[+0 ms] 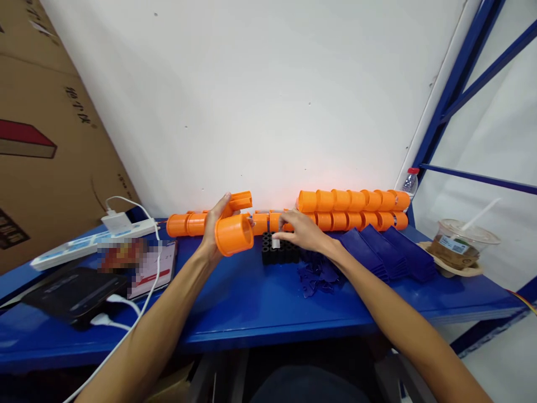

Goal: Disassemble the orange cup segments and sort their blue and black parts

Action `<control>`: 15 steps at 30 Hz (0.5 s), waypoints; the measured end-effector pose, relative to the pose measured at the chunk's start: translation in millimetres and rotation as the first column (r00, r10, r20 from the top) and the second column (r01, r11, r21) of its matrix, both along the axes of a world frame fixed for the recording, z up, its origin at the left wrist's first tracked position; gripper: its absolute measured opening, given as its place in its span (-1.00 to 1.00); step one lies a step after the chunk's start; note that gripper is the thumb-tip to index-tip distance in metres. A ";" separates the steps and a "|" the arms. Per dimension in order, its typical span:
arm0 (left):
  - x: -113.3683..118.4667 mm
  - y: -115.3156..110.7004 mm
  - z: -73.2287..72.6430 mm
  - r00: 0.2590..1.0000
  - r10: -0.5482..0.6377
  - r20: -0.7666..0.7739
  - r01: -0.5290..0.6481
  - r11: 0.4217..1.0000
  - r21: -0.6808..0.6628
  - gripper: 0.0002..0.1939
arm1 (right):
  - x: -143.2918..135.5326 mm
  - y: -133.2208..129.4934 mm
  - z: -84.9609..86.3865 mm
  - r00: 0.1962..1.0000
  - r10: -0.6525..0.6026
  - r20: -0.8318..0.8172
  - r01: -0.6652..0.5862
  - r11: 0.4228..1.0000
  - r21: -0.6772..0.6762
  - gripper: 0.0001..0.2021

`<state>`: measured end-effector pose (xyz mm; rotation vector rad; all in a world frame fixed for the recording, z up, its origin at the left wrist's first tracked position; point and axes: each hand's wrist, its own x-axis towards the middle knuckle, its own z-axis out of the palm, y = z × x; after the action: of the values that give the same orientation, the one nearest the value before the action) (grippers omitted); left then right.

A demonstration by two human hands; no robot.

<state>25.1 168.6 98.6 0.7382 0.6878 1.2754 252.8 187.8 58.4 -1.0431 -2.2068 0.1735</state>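
Observation:
My left hand [213, 224] is wrapped round an orange plastic part [232, 234], which has a round cup shape tilted toward me and a ribbed section above it. My right hand [302, 228] reaches over a black block with rows of round holes [280, 256]. Its thumb and fingers pinch at a small white piece [276, 243] standing at the block's upper left. Behind both hands, a row of orange cylinders [197, 224] lies along the wall. Loose dark blue scraps [321, 277] lie just right of the block, below my right wrist.
Stacked orange cylinders [348, 200] and blue flat pieces [388, 254] occupy the right side. A drink cup [457, 246] sits in a carrier near the right end. At left are a power strip [92, 243], a black box [79, 294], a phone [157, 266] and a white cable [157, 263].

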 end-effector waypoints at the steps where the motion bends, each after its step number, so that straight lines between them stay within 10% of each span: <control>1: 0.5 -2.3 1.9 0.999 0.033 -0.006 -0.033 0.999 -0.005 -0.74 | -4.4 -2.1 -2.7 0.996 0.019 0.088 -0.021 1.000 0.020 -0.72; 15: -3.1 8.5 -3.1 0.993 0.079 0.083 -0.080 0.997 0.002 -0.70 | -10.9 -4.4 -9.2 0.975 0.092 0.204 -0.087 0.996 -0.033 -0.78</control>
<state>22.0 177.0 95.4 0.6639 0.6520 1.3733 241.9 183.4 49.3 -1.0135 -2.4454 0.1374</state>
